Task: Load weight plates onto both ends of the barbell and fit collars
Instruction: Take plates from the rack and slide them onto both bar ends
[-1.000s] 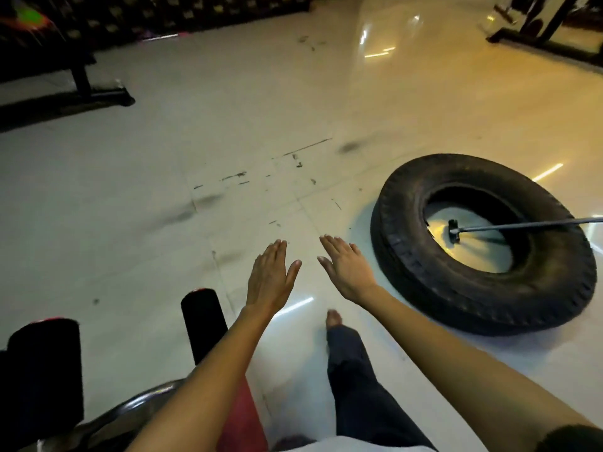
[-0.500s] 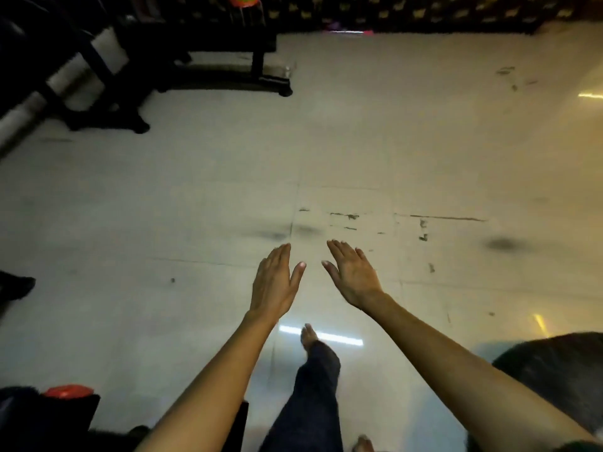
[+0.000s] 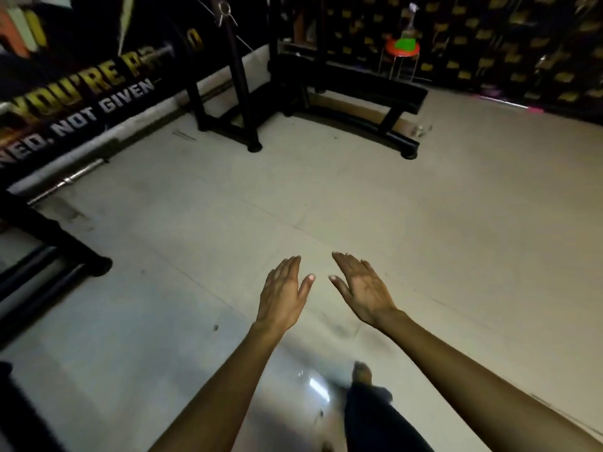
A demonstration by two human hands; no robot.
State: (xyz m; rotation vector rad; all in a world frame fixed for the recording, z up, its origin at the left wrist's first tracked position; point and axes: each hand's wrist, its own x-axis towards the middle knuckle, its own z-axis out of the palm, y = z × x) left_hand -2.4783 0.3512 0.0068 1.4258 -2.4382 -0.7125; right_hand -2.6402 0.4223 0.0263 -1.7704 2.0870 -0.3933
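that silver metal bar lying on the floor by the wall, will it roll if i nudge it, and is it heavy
The silver metal bar looks round and lies bare on smooth pale floor, so a sideways nudge would probably roll it. Being long and apparently solid steel, it is likely heavy and rigid. Both the left hand and right hand are empty.

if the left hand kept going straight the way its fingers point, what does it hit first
Probably nothing soon: the left hand, open and empty, points over bare floor. Farther along that line stands the black rack's foot, though depth is unclear.
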